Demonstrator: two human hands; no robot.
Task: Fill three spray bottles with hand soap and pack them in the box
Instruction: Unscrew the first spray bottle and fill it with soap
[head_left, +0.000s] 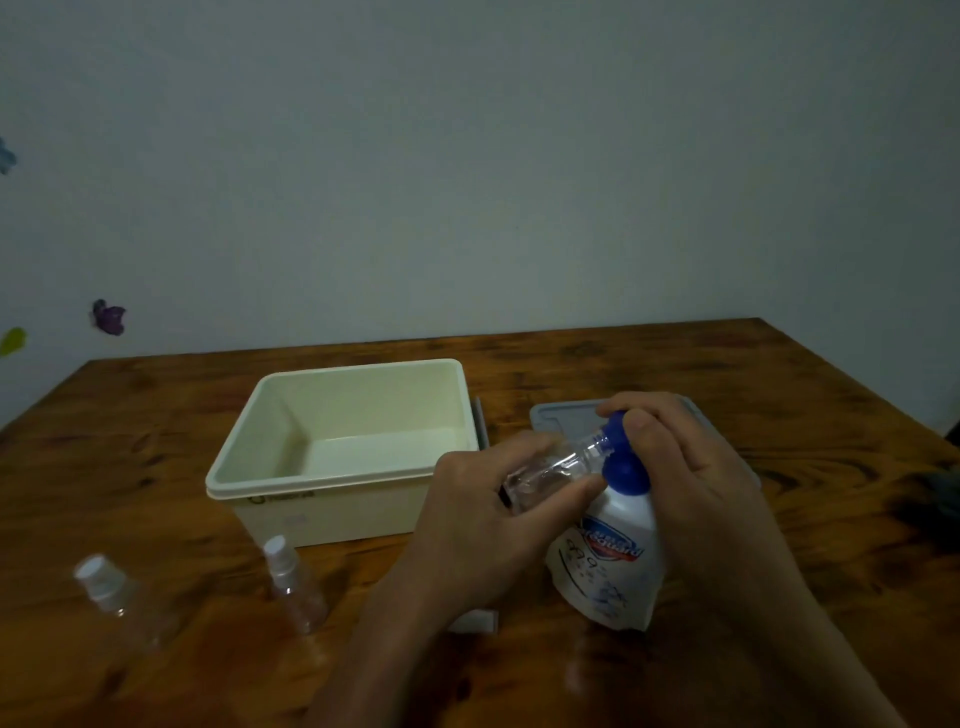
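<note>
My left hand (483, 514) grips a clear, uncapped spray bottle (556, 470), tilted so its open neck meets the blue pump nozzle. My right hand (670, 467) rests on top of the blue pump head of the white hand soap bottle (610, 561), which stands on the table. Two more clear spray bottles with white caps stand at the front left, one (293, 584) nearer the box and one (111, 597) further left. The cream plastic box (244, 457) sits open behind them with nothing inside.
A grey lid (558, 418) lies flat behind the soap bottle, right of the box. A small white object (475, 621) peeks out under my left forearm. Something dark (940, 493) lies at the table's right edge. The wooden table (675, 358) meets a plain wall.
</note>
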